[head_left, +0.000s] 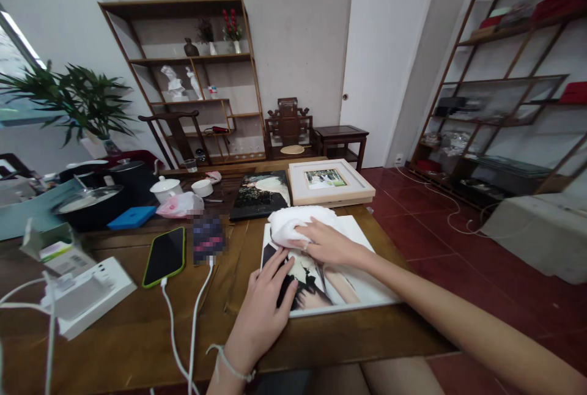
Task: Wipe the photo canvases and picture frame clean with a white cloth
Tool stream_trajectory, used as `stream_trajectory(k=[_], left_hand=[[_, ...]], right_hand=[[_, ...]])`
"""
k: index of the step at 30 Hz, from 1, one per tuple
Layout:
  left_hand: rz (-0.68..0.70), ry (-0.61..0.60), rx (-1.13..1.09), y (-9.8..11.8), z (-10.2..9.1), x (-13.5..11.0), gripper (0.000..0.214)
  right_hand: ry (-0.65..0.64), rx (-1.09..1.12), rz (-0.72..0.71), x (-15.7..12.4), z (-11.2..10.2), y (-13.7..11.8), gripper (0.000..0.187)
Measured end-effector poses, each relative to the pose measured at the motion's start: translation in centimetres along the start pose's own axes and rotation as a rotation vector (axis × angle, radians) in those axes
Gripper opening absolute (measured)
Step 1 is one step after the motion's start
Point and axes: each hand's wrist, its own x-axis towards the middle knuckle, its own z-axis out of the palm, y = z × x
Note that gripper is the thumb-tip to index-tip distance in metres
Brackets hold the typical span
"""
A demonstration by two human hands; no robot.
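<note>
A large photo print (pixel 316 291) with a white edge lies flat at the front of the wooden table. My right hand (pixel 323 241) presses a bunched white cloth (pixel 287 228) onto its upper part, fingers curled into the fabric. The cloth covers much of the picture's far side. At the photo's left edge rests my left hand (pixel 270 294), its fingers stretched out over the surface and holding nothing. Behind the cloth are a dark photo panel (pixel 261 193) and a light wooden picture frame (pixel 330 181) with a small photo inside.
On the left are a phone (pixel 165 257) on a cable, a white power strip (pixel 96 297), an opened small box (pixel 57 248), a blue box (pixel 132 217), a black pot (pixel 92 202) and a white teapot (pixel 166 189). The table's right edge drops to a red tiled floor (pixel 440 260).
</note>
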Motion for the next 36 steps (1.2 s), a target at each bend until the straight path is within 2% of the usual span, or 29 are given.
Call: stream_trajectory(k=[6,9,12,16,19,21,24,28,32,36], left_hand=[[-0.019,-0.008,-0.017,0.1,0.0,-0.1,0.038],[-0.02,0.017,-0.019,0.1,0.0,-0.1,0.037],[-0.013,0.037,-0.022,0.1,0.0,0.0,0.036],[-0.008,0.052,-0.029,0.1,0.2,0.0,0.036],[-0.011,0.046,-0.026,0.1,0.2,0.0,0.037],[-0.007,0.037,-0.02,0.1,0.2,0.0,0.037],[-0.004,0.037,-0.014,0.1,0.2,0.0,0.037],[-0.003,0.048,-0.019,0.1,0.1,0.0,0.037],[0.002,0.055,-0.023,0.2,0.0,0.0,0.037],[-0.006,0.041,-0.023,0.2,0.0,0.0,0.037]], right_hand=[[0.014,0.032,0.262,-4.9,-2.0,3.7,0.034],[0.031,-0.037,0.371,-6.6,-2.2,4.1,0.038],[0.026,-0.132,0.291,-8.2,-1.8,2.6,0.032],[-0.05,-0.161,0.151,-11.1,-1.3,-1.7,0.015],[-0.164,-0.121,0.039,-13.2,-1.4,-4.4,0.016],[-0.193,-0.098,-0.005,-13.8,-1.6,-5.0,0.017],[-0.119,-0.103,-0.016,-13.1,-1.8,-3.9,0.008],[-0.017,-0.134,0.018,-10.1,-1.9,0.0,0.025],[0.023,-0.158,0.017,-7.1,-2.0,3.4,0.025],[0.024,-0.191,0.021,-6.1,-1.7,4.5,0.021]])
